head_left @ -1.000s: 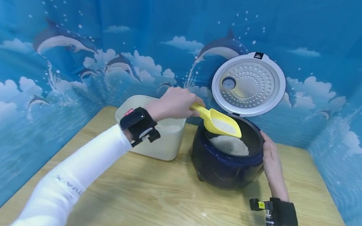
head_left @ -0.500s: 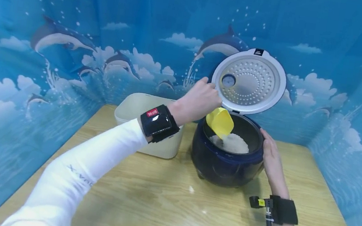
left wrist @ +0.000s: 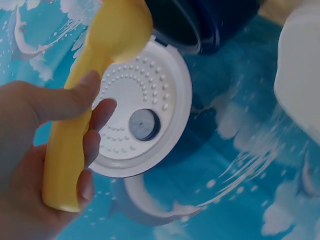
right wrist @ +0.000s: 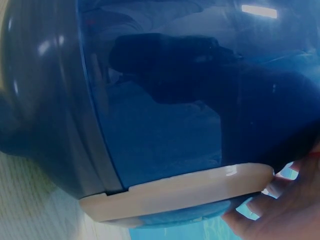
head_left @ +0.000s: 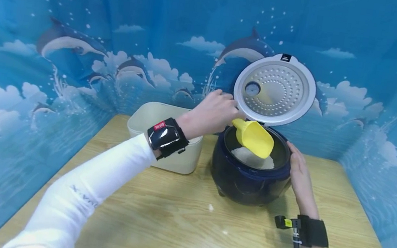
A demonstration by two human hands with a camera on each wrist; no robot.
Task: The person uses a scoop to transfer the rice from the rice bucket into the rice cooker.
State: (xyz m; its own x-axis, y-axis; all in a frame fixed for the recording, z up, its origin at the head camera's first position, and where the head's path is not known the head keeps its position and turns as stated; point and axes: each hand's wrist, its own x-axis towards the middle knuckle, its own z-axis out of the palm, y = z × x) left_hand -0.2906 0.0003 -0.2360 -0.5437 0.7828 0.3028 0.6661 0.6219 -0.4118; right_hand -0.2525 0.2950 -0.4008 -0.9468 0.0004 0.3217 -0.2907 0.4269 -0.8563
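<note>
My left hand (head_left: 217,114) grips the handle of a yellow scoop (head_left: 257,140), fingers and thumb wrapped round it, as the left wrist view also shows. The scoop hangs tilted over the open dark blue rice cooker (head_left: 247,186), its rounded underside turned up. White rice (head_left: 250,159) lies heaped in the cooker's pot, partly hidden by the scoop. My right hand (head_left: 300,172) rests against the cooker's right side with its fingers extended; in the right wrist view the fingers (right wrist: 270,205) touch the cooker near its pale trim.
The cooker's round silver lid (head_left: 275,90) stands raised behind the pot. A cream bin (head_left: 178,159) is to the cooker's left, partly behind my left forearm. Both stand on a wooden table (head_left: 169,221), with a blue dolphin-print curtain (head_left: 182,20) behind.
My left hand has moved right and turned the scoop over above the pot; rice that lay in the scoop fell into the pot. The right hand stays against the cooker.
</note>
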